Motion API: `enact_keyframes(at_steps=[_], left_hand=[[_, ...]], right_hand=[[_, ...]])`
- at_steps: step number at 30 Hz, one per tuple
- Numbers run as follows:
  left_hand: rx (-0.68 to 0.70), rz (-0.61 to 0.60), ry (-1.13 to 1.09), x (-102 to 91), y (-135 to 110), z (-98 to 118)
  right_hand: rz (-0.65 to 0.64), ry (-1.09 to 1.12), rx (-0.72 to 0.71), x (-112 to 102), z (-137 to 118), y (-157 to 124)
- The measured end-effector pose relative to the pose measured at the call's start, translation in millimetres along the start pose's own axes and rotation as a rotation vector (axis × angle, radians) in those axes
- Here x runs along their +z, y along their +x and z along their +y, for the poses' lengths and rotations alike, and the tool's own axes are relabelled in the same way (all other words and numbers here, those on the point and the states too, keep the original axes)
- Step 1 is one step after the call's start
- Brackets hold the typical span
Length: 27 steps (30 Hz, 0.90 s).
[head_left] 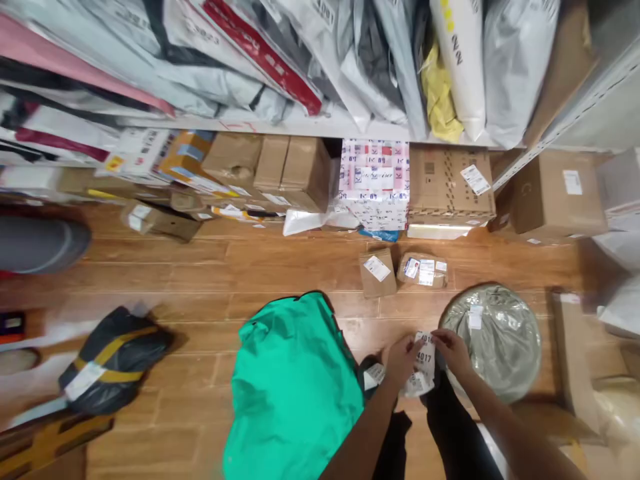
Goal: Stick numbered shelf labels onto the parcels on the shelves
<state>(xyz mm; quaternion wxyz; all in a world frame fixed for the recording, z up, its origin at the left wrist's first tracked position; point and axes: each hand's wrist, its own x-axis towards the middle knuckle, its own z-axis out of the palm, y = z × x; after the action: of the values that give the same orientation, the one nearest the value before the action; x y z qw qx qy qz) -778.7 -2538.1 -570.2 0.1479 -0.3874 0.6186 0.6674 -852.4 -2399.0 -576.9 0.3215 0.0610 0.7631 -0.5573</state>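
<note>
Between my two hands is a strip of white paper labels printed with numbers such as 4016 and 4017 point(424, 363). My left hand point(400, 361) pinches its left edge. The fingers of my right hand point(451, 349) are closed on the upper right corner. Beneath the strip, my dark-clad legs show partly. Just right of my right hand lies a round, flat parcel in grey-green plastic point(505, 347) with a small white label. On the left, a large bright green bag point(295, 387) lies on the floor. A dark item with a white label point(373, 377) sits beside its right edge.
Ahead stands a shelf point(350, 123) packed with plastic mailers, with cardboard boxes point(290, 170) under it. Two small parcels point(379, 272) lie on the wooden floor. A black parcel with yellow tape point(115, 360) is at left. More boxes point(570, 193) line the right side.
</note>
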Motion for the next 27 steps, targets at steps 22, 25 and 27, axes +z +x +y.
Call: enact_keyframes(at_steps=[22,25,27], left_hand=[[0.191,-0.302,-0.300,-96.4,251.4,-226.1],[0.172,-0.312,-0.335,-100.1,245.0,-227.6],[0.171,-0.345,-0.336,-102.5,243.6,-228.8]], right_hand=[[-0.518,-0.127,-0.340,134.9,185.3,245.1],[-0.560,-0.129,-0.293,135.7,181.8,245.1],[-0.593,-0.141,-0.271,136.0,182.2,244.8]])
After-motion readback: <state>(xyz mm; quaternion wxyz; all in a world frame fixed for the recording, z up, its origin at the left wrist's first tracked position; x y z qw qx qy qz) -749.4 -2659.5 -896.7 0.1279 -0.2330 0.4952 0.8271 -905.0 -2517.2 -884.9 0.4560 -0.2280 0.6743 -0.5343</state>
